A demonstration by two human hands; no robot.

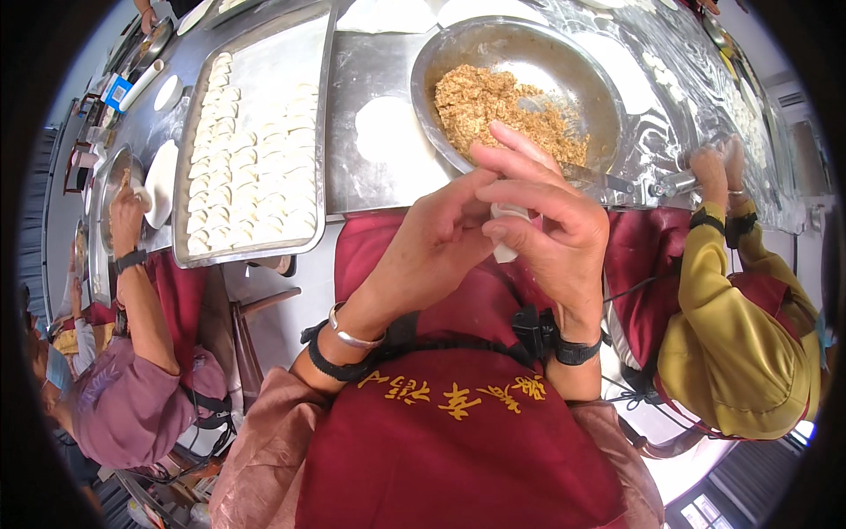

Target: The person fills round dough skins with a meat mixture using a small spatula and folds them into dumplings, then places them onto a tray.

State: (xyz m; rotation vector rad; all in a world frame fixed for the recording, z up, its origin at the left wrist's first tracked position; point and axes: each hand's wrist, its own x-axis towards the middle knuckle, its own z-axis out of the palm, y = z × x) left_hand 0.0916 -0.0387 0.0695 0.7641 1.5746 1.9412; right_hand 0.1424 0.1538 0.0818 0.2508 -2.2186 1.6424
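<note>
Fingertips of both hands meet around a small white dough piece (505, 253), probably a dumpling, just in front of the table's near edge. My right hand (562, 225) pinches it between thumb and fingers. My left hand (433, 241) cups it from the other side, and the fingers hide most of the dough. Beyond my hands stands a wide steel bowl (595, 86) with crumbly brown filling (479, 106) in it. A flat metal utensil (598, 177) lies across the bowl's near rim.
To the left, a metal tray (277, 49) holds rows of shaped dumplings (241, 178). White dough wrappers or flour (390, 129) lie between tray and bowl. Co-workers' hands are busy at left (125, 211) and at right (710, 168), the latter near a metal cylinder (677, 183).
</note>
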